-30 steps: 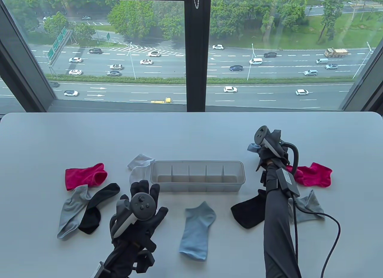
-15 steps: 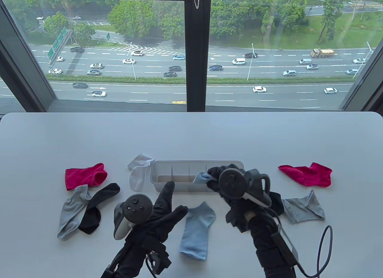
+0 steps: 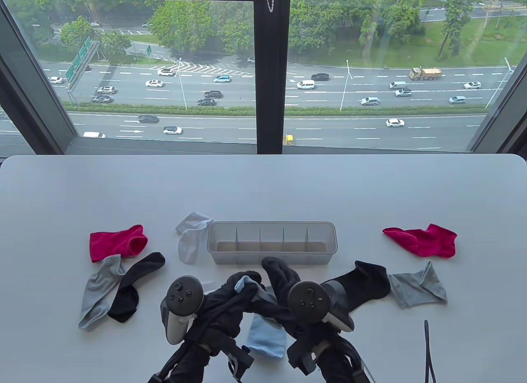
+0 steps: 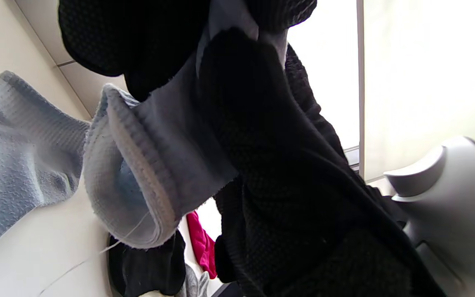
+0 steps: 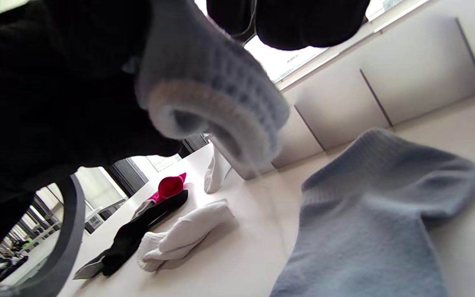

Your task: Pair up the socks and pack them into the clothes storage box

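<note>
Both gloved hands meet in front of the clear divided storage box (image 3: 271,243). My left hand (image 3: 241,290) and right hand (image 3: 273,276) hold one light blue sock (image 3: 246,282) between them, lifted off the table. Its ribbed cuff (image 4: 138,165) hangs open below my left fingers (image 4: 241,103), and the cuff (image 5: 212,95) also shows in the right wrist view. The matching light blue sock (image 3: 265,337) lies flat on the table under the hands (image 5: 377,206). The box compartments hold nothing.
On the left lie a red sock (image 3: 117,242), a grey sock (image 3: 99,290) and a black sock (image 3: 131,284). A white sock (image 3: 191,237) leans by the box's left end, with another white sock (image 5: 188,231) near my left hand. Right: black (image 3: 362,282), grey (image 3: 418,288), red (image 3: 424,239).
My right hand carried the light blue sock from the far right, over the box, down to the front. My left hand moved right and took hold of the same sock.
</note>
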`<action>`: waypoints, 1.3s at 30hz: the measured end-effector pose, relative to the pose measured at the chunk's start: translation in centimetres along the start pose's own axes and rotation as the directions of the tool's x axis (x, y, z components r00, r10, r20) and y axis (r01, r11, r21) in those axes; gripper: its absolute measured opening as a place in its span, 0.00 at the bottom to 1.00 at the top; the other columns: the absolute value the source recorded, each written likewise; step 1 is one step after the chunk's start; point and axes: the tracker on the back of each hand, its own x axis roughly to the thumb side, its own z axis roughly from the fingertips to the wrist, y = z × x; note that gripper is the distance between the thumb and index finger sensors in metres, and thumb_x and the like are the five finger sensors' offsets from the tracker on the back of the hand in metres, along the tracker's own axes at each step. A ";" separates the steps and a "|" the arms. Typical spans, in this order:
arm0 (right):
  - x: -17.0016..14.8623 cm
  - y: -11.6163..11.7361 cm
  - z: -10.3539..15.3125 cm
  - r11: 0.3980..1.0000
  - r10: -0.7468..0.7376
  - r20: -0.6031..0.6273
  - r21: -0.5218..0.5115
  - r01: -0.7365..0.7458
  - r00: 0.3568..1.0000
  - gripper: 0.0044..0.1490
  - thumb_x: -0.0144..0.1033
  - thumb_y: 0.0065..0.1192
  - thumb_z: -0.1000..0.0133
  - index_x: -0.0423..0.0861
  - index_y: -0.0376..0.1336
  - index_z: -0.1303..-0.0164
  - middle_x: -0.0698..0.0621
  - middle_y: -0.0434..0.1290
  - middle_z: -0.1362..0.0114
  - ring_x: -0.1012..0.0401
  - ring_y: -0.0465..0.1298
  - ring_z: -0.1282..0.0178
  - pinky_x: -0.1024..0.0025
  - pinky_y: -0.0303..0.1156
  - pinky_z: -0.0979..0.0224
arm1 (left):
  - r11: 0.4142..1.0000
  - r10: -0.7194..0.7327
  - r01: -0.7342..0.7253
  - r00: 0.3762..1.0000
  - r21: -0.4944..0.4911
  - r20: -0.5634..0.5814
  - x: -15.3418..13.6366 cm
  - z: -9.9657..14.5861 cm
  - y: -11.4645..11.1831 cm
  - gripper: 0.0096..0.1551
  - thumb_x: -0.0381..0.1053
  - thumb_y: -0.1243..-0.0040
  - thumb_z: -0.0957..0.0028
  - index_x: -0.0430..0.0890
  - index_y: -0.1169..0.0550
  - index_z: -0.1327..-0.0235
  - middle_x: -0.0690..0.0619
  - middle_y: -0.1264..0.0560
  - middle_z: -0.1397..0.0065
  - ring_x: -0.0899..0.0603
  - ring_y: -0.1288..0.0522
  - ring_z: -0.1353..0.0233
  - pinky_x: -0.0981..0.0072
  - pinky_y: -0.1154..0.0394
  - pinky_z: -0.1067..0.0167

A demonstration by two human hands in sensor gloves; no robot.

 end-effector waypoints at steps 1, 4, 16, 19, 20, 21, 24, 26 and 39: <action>-0.6 0.2 0.0 0.998 -0.057 -0.016 0.017 0.058 0.998 0.46 0.42 0.65 0.42 0.45 0.47 0.17 0.42 0.70 0.23 0.44 0.72 0.26 0.44 0.69 0.25 | 0.999 0.008 -0.008 1.000 0.035 0.002 0.1 0.0 0.1 0.23 0.41 0.51 0.38 0.37 0.33 0.31 0.33 0.25 0.35 0.30 0.19 0.40 0.37 0.23 0.40; -1.4 -0.5 0.3 0.983 -0.120 -0.045 -0.145 0.113 0.992 0.30 0.39 0.61 0.39 0.47 0.59 0.26 0.48 0.79 0.38 0.55 0.81 0.40 0.55 0.75 0.31 | 0.998 -0.008 0.010 1.000 0.056 -0.029 0.0 0.3 0.8 0.24 0.38 0.52 0.39 0.37 0.35 0.29 0.32 0.27 0.33 0.31 0.20 0.40 0.38 0.24 0.40; -2.1 -1.5 0.3 0.978 -0.042 -0.103 -0.206 0.020 0.994 0.26 0.33 0.64 0.39 0.49 0.62 0.30 0.44 0.75 0.35 0.52 0.77 0.38 0.52 0.73 0.30 | 0.915 -0.378 0.401 0.891 0.046 -0.251 -0.9 0.4 2.6 0.29 0.44 0.47 0.39 0.37 0.36 0.26 0.30 0.34 0.24 0.22 0.32 0.29 0.26 0.36 0.33; -1.0 -0.8 0.0 0.980 0.147 -0.054 -0.131 -0.153 0.988 0.25 0.35 0.64 0.40 0.52 0.64 0.31 0.45 0.77 0.38 0.55 0.79 0.43 0.54 0.75 0.32 | 0.876 -0.443 0.432 0.897 -0.214 -0.006 0.0 -0.1 0.7 0.51 0.53 0.45 0.39 0.46 0.63 0.20 0.39 0.70 0.17 0.29 0.68 0.16 0.24 0.65 0.27; -0.3 -0.3 -0.1 0.975 0.183 -0.030 -0.126 -0.185 0.983 0.25 0.35 0.64 0.40 0.52 0.64 0.32 0.45 0.78 0.38 0.55 0.79 0.42 0.54 0.74 0.32 | 0.865 -0.423 0.420 0.905 -0.275 0.053 0.4 -0.2 -0.1 0.55 0.56 0.44 0.40 0.47 0.65 0.21 0.41 0.70 0.17 0.30 0.70 0.16 0.25 0.68 0.28; 0.0 -0.1 -0.2 0.975 0.182 -0.006 -0.128 -0.181 0.983 0.25 0.35 0.65 0.40 0.53 0.64 0.32 0.46 0.78 0.38 0.55 0.79 0.42 0.54 0.75 0.32 | 0.851 -0.434 0.428 0.899 -0.303 0.053 0.5 -0.3 -0.6 0.57 0.58 0.43 0.42 0.46 0.66 0.22 0.41 0.69 0.16 0.30 0.68 0.15 0.24 0.66 0.28; 1.3 0.9 -0.7 0.991 0.068 0.036 -0.114 -0.064 0.997 0.27 0.32 0.65 0.41 0.45 0.63 0.31 0.43 0.76 0.37 0.53 0.78 0.41 0.52 0.73 0.31 | 0.798 -0.546 0.525 0.838 -0.297 0.012 0.1 -0.7 -1.4 0.53 0.49 0.40 0.42 0.45 0.62 0.22 0.40 0.39 0.19 0.31 0.36 0.20 0.24 0.47 0.27; 1.0 0.9 -0.9 0.984 0.157 0.045 -0.089 -0.153 0.987 0.25 0.33 0.62 0.38 0.46 0.62 0.30 0.45 0.75 0.35 0.55 0.78 0.40 0.54 0.74 0.30 | 0.822 -0.545 0.529 0.838 -0.213 -0.020 0.2 -0.5 -1.1 0.43 0.45 0.39 0.42 0.39 0.48 0.21 0.40 0.24 0.36 0.34 0.21 0.38 0.31 0.34 0.31; -1.5 -1.9 -0.2 0.985 0.130 -0.121 -0.095 -0.142 0.984 0.24 0.34 0.66 0.40 0.47 0.65 0.33 0.44 0.76 0.37 0.54 0.78 0.41 0.51 0.73 0.30 | 0.853 -0.514 0.521 0.849 0.033 -0.125 0.3 0.4 1.1 0.21 0.47 0.52 0.37 0.37 0.26 0.39 0.44 0.18 0.62 0.43 0.19 0.64 0.38 0.24 0.45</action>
